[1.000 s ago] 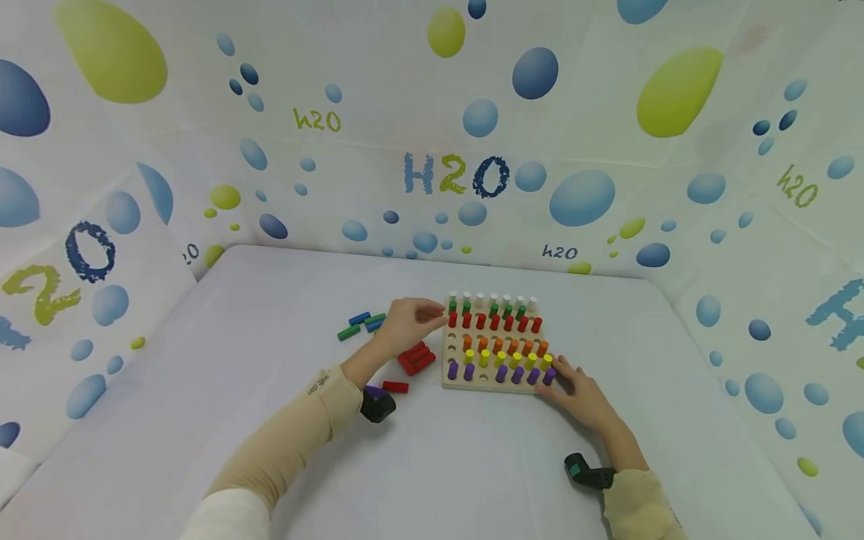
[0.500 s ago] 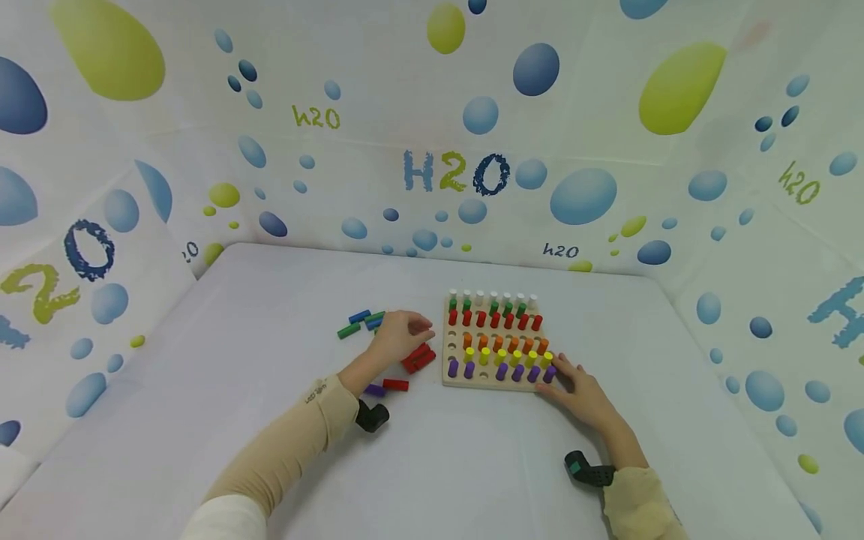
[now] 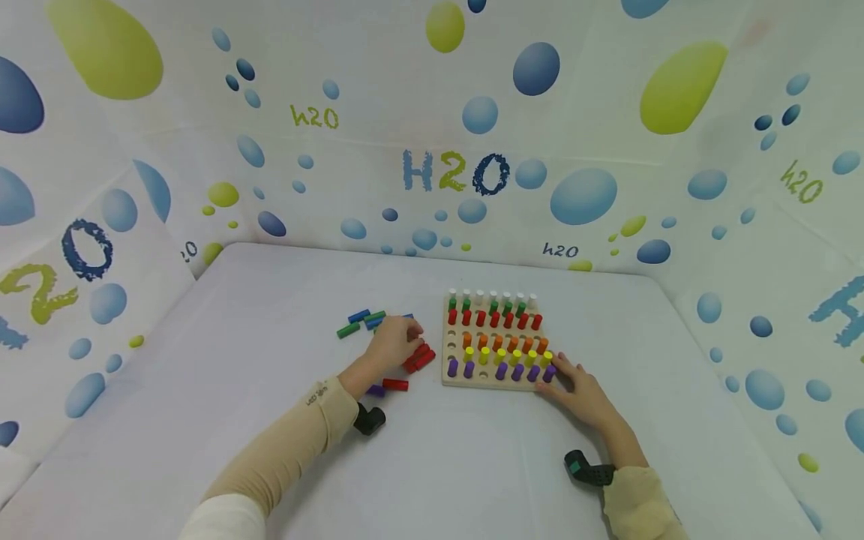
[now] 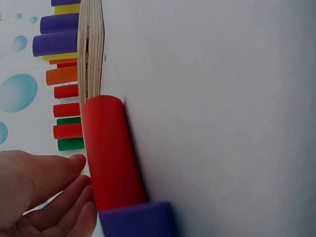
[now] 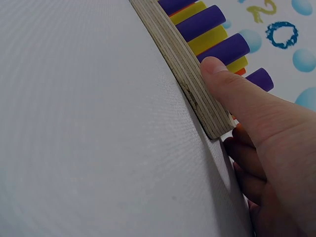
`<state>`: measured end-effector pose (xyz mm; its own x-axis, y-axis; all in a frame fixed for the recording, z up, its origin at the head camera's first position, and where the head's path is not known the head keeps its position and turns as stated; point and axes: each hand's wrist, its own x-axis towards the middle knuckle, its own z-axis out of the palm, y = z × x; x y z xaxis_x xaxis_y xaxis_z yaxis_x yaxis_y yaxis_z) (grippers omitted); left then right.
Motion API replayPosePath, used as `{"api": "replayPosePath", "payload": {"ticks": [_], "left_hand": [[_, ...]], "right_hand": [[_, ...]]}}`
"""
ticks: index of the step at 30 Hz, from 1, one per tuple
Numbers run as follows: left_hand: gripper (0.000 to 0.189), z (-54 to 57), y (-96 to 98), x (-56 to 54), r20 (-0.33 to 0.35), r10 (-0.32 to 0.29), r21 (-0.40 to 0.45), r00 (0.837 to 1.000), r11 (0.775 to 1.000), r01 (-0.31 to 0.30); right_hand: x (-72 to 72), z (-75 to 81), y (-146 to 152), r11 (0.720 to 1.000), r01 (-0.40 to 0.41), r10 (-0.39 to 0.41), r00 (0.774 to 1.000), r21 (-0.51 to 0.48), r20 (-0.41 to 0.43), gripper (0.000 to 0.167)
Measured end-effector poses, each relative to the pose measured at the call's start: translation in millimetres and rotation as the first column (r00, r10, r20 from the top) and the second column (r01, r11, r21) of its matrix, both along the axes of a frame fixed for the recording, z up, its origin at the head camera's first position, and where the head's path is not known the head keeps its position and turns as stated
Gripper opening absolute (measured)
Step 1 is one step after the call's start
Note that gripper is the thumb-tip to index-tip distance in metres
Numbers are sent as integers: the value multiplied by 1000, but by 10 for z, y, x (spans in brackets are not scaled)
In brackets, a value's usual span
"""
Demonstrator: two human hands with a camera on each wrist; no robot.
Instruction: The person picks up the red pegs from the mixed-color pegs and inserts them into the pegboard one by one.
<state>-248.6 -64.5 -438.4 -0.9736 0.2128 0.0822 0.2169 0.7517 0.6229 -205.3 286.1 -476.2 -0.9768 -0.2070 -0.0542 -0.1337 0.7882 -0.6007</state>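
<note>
With left hand [image 3: 391,343] withdrawn from pegboard [image 3: 496,385] to loose red pegs [image 3: 425,360] | red row [image 3: 495,320]: full | left grip: narrow, contents unclear | right hand [image 3: 579,394]: holds pegboard corner

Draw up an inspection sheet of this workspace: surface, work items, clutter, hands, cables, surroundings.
Surface: white tabletop, no spills visible.
Job's things: wooden pegboard with upright white, green, red, orange, yellow and purple pegs; an open hole in the purple row.
Clutter: loose red pegs, blue pegs, green pegs and a purple peg lie left of the pegboard.
Left hand: at the loose red pegs; whether it holds one cannot be told.
Right hand: holds the pegboard's near right corner, thumb against the front edge.
Cables: nothing seen.
Surroundings: white backdrop printed with drops and "H2O" lettering.
</note>
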Motion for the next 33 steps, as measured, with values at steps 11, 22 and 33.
{"api": "replayPosePath", "payload": {"ticks": [11,22,33], "left_hand": [[12,66,58,4,44,1,-195,999,981,8],[11,107,117,40,62,-9,-215,998,976,22],[18,223,77,-23,39,47,-49,998,998,-45]], "right_hand": [[-8,-7,9,1000,0,0,1000,-6,7,82],[8,-2,-5,1000,-2,2,1000,-8,11,82],[7,-4,3,1000,-5,5,1000,-6,2,80]]}}
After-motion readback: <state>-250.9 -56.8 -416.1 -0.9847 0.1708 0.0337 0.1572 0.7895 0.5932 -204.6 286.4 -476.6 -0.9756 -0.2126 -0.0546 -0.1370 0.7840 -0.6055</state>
